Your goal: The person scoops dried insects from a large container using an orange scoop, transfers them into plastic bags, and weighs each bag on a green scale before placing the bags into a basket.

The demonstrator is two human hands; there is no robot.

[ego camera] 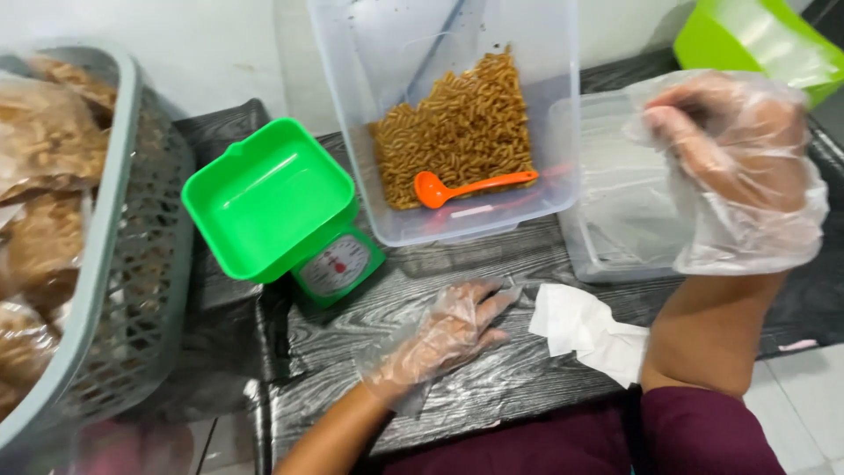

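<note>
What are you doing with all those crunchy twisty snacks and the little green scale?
A person in thin plastic gloves sits at a dark table. The left hand rests flat on it beside a white tissue. The right hand is raised over a clear tub, holding nothing clearly visible. A clear bin holds brown twisted snacks and an orange scoop, beside a green scale.

A dark, wood-grained bench carries everything. On it stand a green kitchen scale with a square pan, a tilted clear plastic tub holding brown twisted snacks and 1 orange scoop, and a second clear container to its right. A grey mesh basket sits at the left edge. A white tissue lies near the front, and the left hand, in a thin plastic glove, rests flat on the bench beside it.
</note>
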